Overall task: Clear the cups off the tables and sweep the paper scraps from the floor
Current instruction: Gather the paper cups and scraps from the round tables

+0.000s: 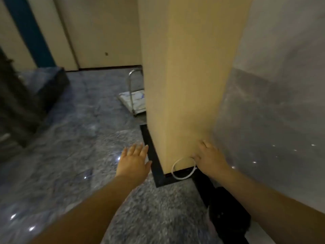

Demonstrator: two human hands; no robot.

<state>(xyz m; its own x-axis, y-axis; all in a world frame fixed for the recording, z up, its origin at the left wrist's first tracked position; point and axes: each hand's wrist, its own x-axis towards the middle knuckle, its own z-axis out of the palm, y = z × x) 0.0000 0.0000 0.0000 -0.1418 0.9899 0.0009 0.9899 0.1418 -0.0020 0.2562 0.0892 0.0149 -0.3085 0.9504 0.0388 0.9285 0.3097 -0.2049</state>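
Note:
My left hand reaches out over the grey marbled floor, fingers straight and spread, holding nothing. My right hand is at the foot of a tan column, its thumb side against a white ring that looks like the rim of a clear cup. The hand appears to pinch that rim, but the frame is blurred. No paper scraps show on the floor.
A black baseboard runs round the column's foot. A metal platform trolley stands behind the column. A dark bag or box lies at the left. A dark fuzzy object is under my right forearm. A grey wall rises at the right.

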